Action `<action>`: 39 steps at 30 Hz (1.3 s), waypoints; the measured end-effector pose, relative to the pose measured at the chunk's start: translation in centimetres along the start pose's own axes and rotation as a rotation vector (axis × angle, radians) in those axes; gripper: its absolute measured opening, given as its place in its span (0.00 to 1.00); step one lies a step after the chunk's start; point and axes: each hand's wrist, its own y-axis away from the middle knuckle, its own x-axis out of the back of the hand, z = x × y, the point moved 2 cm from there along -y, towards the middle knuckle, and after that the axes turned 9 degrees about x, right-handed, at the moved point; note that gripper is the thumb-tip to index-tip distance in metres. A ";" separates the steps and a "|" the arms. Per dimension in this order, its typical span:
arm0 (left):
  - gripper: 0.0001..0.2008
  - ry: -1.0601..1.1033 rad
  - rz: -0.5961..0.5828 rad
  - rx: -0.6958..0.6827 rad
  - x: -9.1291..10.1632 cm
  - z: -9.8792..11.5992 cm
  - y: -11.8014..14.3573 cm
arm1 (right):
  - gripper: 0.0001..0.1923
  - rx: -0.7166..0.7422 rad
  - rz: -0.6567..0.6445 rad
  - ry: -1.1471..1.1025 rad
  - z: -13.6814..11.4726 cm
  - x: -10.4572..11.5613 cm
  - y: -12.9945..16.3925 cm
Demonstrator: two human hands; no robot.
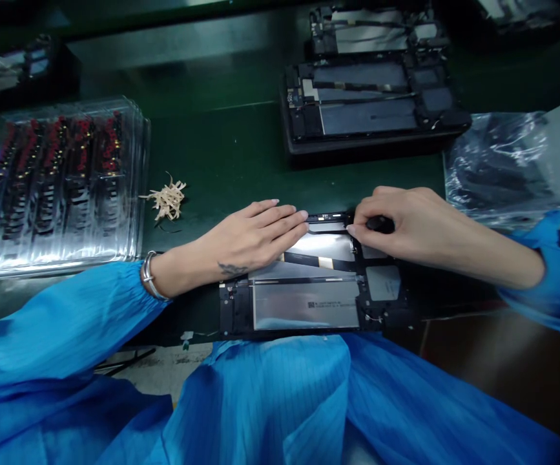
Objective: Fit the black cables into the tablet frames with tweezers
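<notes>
An opened tablet (303, 303), its silver batteries and black flat cables exposed, lies at the table's front edge. My left hand (260, 236) rests over its upper left part, palm down, the fingers stretched out and fairly close together. At the tablet's upper right, my right hand (400, 219) is closed, with thumb and fingers pinched round a small black rounded piece (380, 224), perhaps the end of a tool. Its fingertips are at the tablet's top right edge. What lies under the right fingers is hidden.
Clear plastic trays (146, 168) of red and black parts are stacked at left, beside a pile of pale strips (167, 199). Beyond my hands, another opened tablet (367, 103) sits on a dark block, with one more behind. A clear plastic bag (497, 161) lies at right.
</notes>
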 end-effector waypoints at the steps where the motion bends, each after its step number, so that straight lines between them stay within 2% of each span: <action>1: 0.19 -0.007 0.002 -0.002 0.0 0.0 0.0 | 0.17 0.003 0.000 -0.001 0.0 0.0 0.0; 6: 0.18 -0.050 0.031 -0.017 0.3 0.1 -0.3 | 0.18 0.003 -0.016 0.022 0.0 -0.2 0.0; 15: 0.16 -0.124 0.049 -0.022 0.5 1.1 -0.9 | 0.12 -0.004 -0.047 0.068 -0.3 -0.4 -0.2; 21: 0.17 -0.206 0.035 -0.001 0.5 1.7 -1.9 | 0.10 0.027 -0.010 0.100 0.2 -0.9 -0.4; 23: 0.18 -0.234 0.005 0.027 0.4 2.1 -2.5 | 0.09 0.096 0.065 0.114 0.1 -0.6 -0.2; 24: 0.19 -0.244 -0.015 0.043 0.4 2.3 -2.9 | 0.09 0.146 0.158 0.126 -0.2 -0.3 0.1; 27: 0.20 -0.230 -0.090 0.069 0.4 2.4 -4.0 | 0.10 0.296 0.615 0.023 -2.5 0.5 2.5; 28: 0.20 -0.204 -0.124 0.063 0.3 2.2 -4.4 | 0.11 0.324 0.762 -0.096 -3.5 0.3 3.6; 29: 0.21 -0.164 -0.161 0.062 0.2 1.8 -4.7 | 0.13 0.345 0.843 -0.263 -4.6 -0.3 4.7; 30: 0.21 -0.113 -0.198 0.086 0.1 1.3 -5.0 | 0.17 0.313 0.846 -0.459 -5.6 -1.3 5.5; 31: 0.21 -0.041 -0.233 0.138 -0.1 0.6 -5.2 | 0.22 0.366 0.864 -0.595 -6.6 -2.5 6.3; 33: 0.19 0.166 -0.283 0.283 -0.6 -1.0 -5.5 | 0.35 0.318 0.770 -0.724 -8.2 -5.3 7.1; 35: 0.16 0.403 -0.309 0.388 -1.0 -2.4 -5.8 | 0.42 0.299 0.690 -0.821 -9.1 -7.8 6.9; 37: 0.16 0.584 -0.342 0.419 -1.2 -3.3 -6.2 | 0.40 0.335 0.721 -0.835 -9.4 -9.2 6.3; 39: 0.17 0.675 -0.397 0.447 -1.0 -3.9 -6.4 | 0.34 0.430 0.806 -0.742 -9.6 -9.5 5.7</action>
